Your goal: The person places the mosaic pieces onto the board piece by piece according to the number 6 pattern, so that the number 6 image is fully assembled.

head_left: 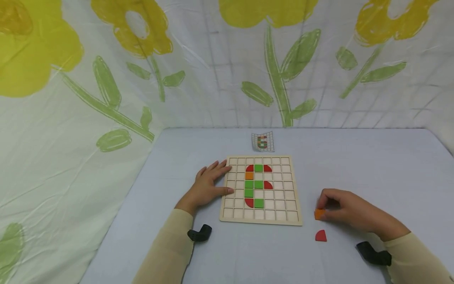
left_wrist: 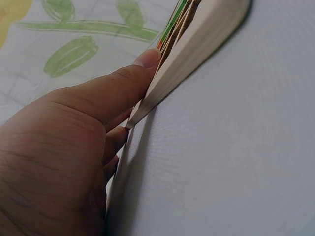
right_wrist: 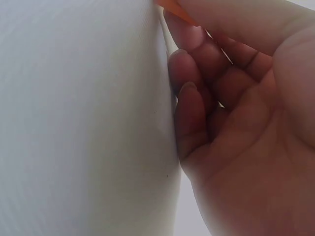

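Note:
A square wooden grid board (head_left: 280, 215) lies on the table, with green squares, an orange square and red quarter-round tiles set in its cells. My left hand (head_left: 207, 185) rests at the board's left edge, fingers spread and thumb over the rim; the left wrist view shows the thumb (left_wrist: 130, 76) on the board's frame. To the right of the board, my right hand (head_left: 349, 207) pinches an orange square tile (head_left: 319, 214) between thumb and fingers, low over the table. In the right wrist view only a sliver of the orange tile (right_wrist: 179, 11) shows. A loose red quarter-round tile (head_left: 320, 236) lies just below that hand.
Behind the board lies a small printed card (head_left: 263, 142) with a coloured grid pattern. The white table (head_left: 177, 150) meets a flower-printed curtain (head_left: 213, 86) at the back and left. Dark wrist-worn devices (head_left: 374, 254) sit at both sleeves.

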Demonstrator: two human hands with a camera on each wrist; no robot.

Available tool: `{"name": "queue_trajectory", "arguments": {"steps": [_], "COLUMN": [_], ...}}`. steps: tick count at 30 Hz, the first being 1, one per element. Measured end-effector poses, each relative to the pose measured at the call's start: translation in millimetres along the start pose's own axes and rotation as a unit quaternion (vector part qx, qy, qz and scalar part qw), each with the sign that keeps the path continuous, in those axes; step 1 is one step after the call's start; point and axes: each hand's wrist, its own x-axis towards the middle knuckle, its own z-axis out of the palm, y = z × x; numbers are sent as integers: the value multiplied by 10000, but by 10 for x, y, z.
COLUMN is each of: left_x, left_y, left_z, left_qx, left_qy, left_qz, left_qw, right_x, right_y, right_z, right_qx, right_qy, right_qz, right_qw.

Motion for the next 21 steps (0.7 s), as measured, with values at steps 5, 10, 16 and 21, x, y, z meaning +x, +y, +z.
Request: {"name": "queue_trajectory", "arguments": {"steps": [5,10,16,21], "left_x": [-1,-9,-6,-11], "left_y": [5,7,7,14], "left_z": [-2,-10,-12,-10], "left_qx": [-13,-38,-19,-18], "left_qy": [-15,-54,-48,-30], "left_qz": [9,-2,19,4], "left_qw": [10000,10000,10000,10000], "right_x": [-2,0,18,25], "right_y": [-1,3,-34,-64], "right_z": [-1,-21,-25,-11], "right_qx": [170,386,552,701], "right_qy": [74,151,359,489], "right_qz": [45,-122,84,225], "right_qw": [9998,9991,9978,9961]}}
